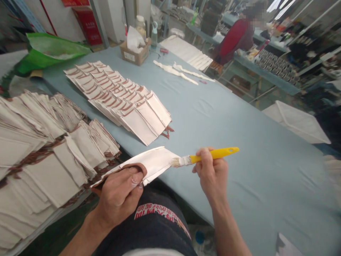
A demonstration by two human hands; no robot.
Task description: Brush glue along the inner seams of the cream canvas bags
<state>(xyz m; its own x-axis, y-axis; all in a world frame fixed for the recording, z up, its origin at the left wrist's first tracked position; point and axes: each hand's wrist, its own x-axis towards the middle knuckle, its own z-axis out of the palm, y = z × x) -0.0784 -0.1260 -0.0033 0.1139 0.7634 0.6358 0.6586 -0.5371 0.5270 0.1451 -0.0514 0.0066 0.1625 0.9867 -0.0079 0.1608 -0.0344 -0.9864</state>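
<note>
My left hand (121, 192) is closed around the near end of a cream fabric piece with brown edging (153, 161), holding it tilted over the table's front edge. In my right hand (211, 172) is a paintbrush (218, 153) with a yellow handle, gripped near its ferrule. Its pale bristles touch the far right end of the fabric piece. White residue marks the ferrule and my left fingers. Beyond the piece, overlapping rows of similar cream pieces with brown strips (144, 119) lie on the blue-grey table (213, 117).
Stacks of cream pieces (70, 160) stand at the left. A cardboard box with tissue (134, 53), a bottle (154, 34) and cream strips (176, 71) are at the table's far side. A green sack (53, 51) sits far left. A person in red (234, 37) is at another table.
</note>
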